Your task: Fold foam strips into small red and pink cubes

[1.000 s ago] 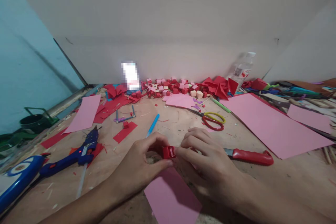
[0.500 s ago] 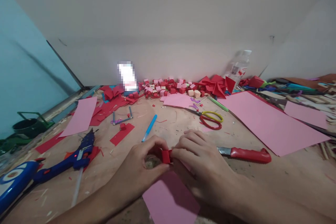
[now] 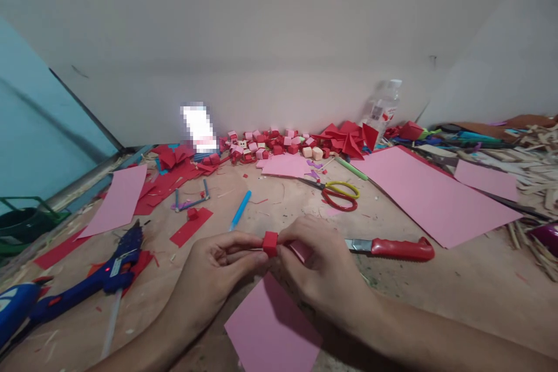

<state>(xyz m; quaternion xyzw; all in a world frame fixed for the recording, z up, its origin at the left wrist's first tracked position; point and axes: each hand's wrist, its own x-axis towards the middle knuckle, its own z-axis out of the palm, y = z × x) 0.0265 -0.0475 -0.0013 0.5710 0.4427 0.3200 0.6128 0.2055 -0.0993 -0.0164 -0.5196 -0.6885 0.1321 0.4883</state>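
Between the fingertips of both hands is a small red cube (image 3: 270,243). My left hand (image 3: 218,267) pinches it from the left with thumb and fingers. From the other side my right hand (image 3: 322,267) is closed on the same cube, and a bit of pink paper (image 3: 301,250) shows under its fingers. Beneath the hands lies a pink paper sheet (image 3: 270,331), partly shaded. A red-handled knife (image 3: 401,249) rests just beyond my right hand, its blade tip hidden. The blue pen-like tool (image 3: 240,209) lies ahead of my left hand.
Scissors (image 3: 342,194) lie ahead of my right hand. A blue glue gun (image 3: 117,270) with a lit red light sits at left. Several small cubes (image 3: 279,143) line the wall near a bright phone (image 3: 199,127) and a bottle (image 3: 386,107). Large pink paper (image 3: 429,197) lies at right.
My left fingers have straightened from a curl, and the red cube is raised slightly and shows more of itself. Pink paper now shows at my right fingers. The whole view has shifted.
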